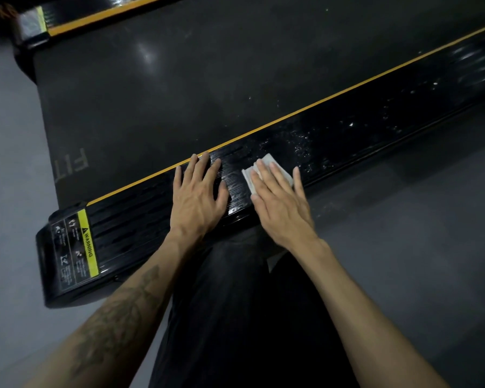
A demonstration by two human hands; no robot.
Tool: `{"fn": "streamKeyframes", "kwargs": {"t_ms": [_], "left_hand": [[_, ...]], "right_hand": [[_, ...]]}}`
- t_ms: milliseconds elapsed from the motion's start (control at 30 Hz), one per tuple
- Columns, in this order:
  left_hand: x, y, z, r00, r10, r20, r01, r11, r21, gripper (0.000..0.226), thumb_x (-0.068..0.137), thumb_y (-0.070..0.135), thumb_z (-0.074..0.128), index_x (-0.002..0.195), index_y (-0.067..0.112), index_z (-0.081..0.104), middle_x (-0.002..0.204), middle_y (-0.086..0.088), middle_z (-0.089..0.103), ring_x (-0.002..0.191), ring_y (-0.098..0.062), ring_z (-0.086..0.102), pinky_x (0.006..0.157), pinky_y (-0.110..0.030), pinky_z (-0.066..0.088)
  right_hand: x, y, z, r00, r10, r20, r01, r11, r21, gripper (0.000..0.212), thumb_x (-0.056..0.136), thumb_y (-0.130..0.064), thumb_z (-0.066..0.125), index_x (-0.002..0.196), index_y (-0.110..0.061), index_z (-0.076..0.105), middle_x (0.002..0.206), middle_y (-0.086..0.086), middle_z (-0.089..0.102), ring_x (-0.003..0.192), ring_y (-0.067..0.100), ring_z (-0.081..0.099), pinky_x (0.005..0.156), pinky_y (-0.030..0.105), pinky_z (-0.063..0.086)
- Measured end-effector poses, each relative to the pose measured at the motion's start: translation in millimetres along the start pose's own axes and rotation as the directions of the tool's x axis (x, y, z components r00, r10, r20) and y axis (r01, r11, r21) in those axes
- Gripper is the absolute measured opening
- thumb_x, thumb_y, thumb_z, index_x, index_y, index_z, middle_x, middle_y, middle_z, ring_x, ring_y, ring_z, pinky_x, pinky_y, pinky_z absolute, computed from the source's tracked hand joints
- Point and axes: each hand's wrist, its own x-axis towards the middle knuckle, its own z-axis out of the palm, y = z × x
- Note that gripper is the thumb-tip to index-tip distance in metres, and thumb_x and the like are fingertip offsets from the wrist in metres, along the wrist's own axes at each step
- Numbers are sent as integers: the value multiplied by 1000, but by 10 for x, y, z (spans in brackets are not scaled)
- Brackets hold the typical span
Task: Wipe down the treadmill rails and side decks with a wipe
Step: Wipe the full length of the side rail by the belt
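A black ribbed side deck (361, 127) with a thin orange stripe runs from lower left to upper right across the view. My right hand (280, 203) lies flat with straight fingers on a folded white wipe (259, 165), pressing it onto the deck. My left hand (198, 194) rests flat on the deck just left of the wipe, fingers spread. White specks and wet streaks show on the deck to the right of the wipe. The far side deck (101, 15) crosses the top left.
The dark treadmill belt (179, 79) lies between the two decks. A yellow warning label (87, 245) marks the near deck's rear end cap. Grey floor (9, 163) surrounds the machine. My dark-trousered knee (235, 303) is below the hands.
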Motion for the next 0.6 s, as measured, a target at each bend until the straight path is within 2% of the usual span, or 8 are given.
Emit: {"fn": "streamKeyframes", "kwargs": {"t_ms": [67,167,300,367,433,533,600], "left_hand": [[-3,-7,11,1000,-2,-6,2,1000,-6,58,101,43,38,152,17,49,164,-8,37,156,-25,22,126,-54,16],[-7,-6,15,1000,-2,-11,2,1000,-15,57,101,43,39,151,17,49,164,-8,37,156,-25,21,127,-53,15],[4,-15,23,1000,-1,-23,1,1000,-24,61,99,46,36,150,16,51,163,-8,39,156,-25,24,126,-53,17],[21,-22,29,1000,0,-27,0,1000,-27,61,99,46,35,149,16,52,162,-8,39,155,-25,25,126,-54,17],[11,-29,29,1000,-2,-24,2,1000,-23,61,99,46,35,150,16,51,163,-8,39,156,-25,24,126,-53,17],[22,-14,22,1000,0,-7,0,1000,-18,61,100,46,33,151,17,50,164,-7,37,156,-23,22,127,-52,15],[22,-13,16,1000,-11,2,11,1000,-13,61,100,46,32,152,18,49,165,-6,35,157,-22,20,127,-52,14]], "right_hand": [[-35,59,-17,998,57,-26,-57,998,-14,60,107,-40,16,163,-20,24,172,-2,16,159,14,7,128,52,-4],[-164,-8,-2,992,105,-64,-104,994,16,59,107,-38,20,163,-17,25,171,1,17,159,18,8,128,53,0],[2,-65,-22,999,-52,4,52,998,18,59,107,-39,22,162,-20,29,171,0,21,158,18,13,128,51,-1],[137,-14,-56,998,-58,31,58,998,-2,61,107,-42,17,162,-20,30,171,-2,20,158,15,12,128,50,-5],[135,28,-63,1000,-4,29,6,999,-36,62,107,-43,13,162,-19,29,171,-2,18,159,14,8,128,50,-7],[0,17,-27,996,78,-44,-80,996,-41,61,107,-39,17,161,-15,31,170,1,22,159,17,12,128,52,2],[-57,-27,-8,995,79,-69,-80,997,-22,59,107,-36,21,160,-13,34,169,4,25,158,21,16,128,53,7]]}}
